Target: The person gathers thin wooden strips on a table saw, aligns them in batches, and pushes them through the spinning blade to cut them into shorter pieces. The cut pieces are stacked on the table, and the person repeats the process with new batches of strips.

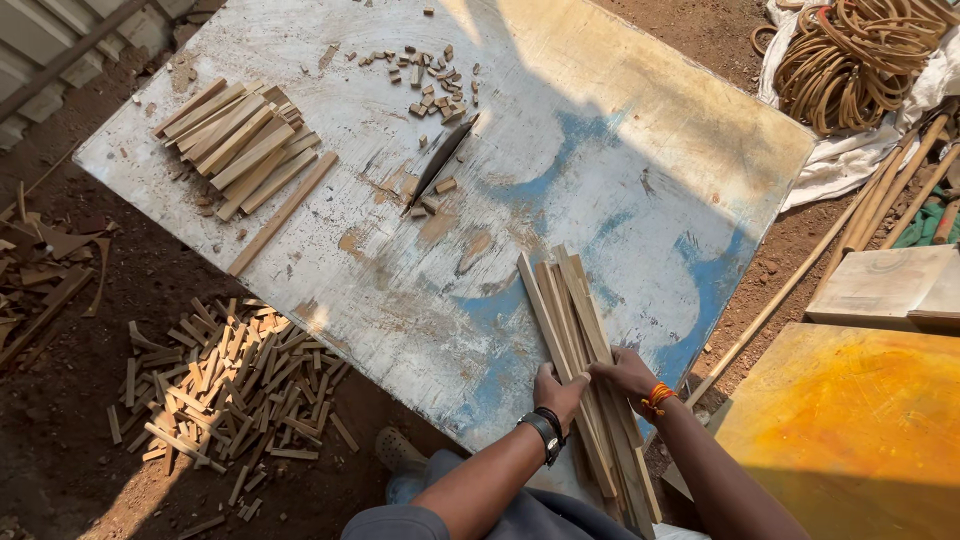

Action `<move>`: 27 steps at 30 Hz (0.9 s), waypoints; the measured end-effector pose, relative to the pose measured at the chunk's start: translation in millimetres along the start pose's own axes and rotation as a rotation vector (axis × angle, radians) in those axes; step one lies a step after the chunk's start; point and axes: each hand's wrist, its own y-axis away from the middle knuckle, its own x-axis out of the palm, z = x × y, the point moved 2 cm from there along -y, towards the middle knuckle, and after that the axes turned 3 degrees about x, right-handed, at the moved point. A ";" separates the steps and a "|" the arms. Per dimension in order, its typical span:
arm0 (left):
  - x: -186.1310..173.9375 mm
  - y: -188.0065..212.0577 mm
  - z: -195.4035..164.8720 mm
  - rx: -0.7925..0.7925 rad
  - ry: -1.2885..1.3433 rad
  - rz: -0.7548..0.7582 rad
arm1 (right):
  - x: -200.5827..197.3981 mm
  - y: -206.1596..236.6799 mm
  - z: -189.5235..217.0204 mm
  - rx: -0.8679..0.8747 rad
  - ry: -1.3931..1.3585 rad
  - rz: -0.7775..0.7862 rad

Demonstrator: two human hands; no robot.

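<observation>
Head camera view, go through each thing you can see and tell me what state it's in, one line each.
Left hand: closed on the long wooden strips.
Right hand: gripping the same bundle.
Long wooden strips: bunched, lying over the board's near edge.
Board: flat, paint worn.
Stack of cut sticks: piled at the far left corner.
Knife: lying flat, unheld.
Small offcuts: scattered.
Short sticks on the ground: loose heap.
Cane coils: coiled on cloth.
</observation>
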 end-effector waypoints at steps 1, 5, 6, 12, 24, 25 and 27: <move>-3.2 2.4 0.7 0.015 -0.154 -0.022 | 5.7 3.4 -5.5 0.041 -0.053 0.030; -11.9 5.8 2.2 -0.055 -0.521 -0.133 | 23.8 10.4 -14.6 -0.003 -0.233 0.093; -14.4 5.5 3.0 -0.059 -0.508 -0.142 | 28.0 10.7 -14.8 -0.023 -0.246 0.111; -32.6 6.5 12.2 0.082 -0.322 -0.018 | 40.6 21.0 -14.1 0.045 -0.295 0.138; -52.1 6.9 16.3 0.162 0.167 0.083 | 45.7 11.7 -0.3 0.006 -0.271 0.170; -52.8 7.9 15.7 0.178 0.156 0.089 | 47.7 9.9 0.7 0.001 -0.283 0.196; -54.6 11.5 12.3 0.200 0.124 0.101 | 49.3 10.8 2.8 0.024 -0.340 0.218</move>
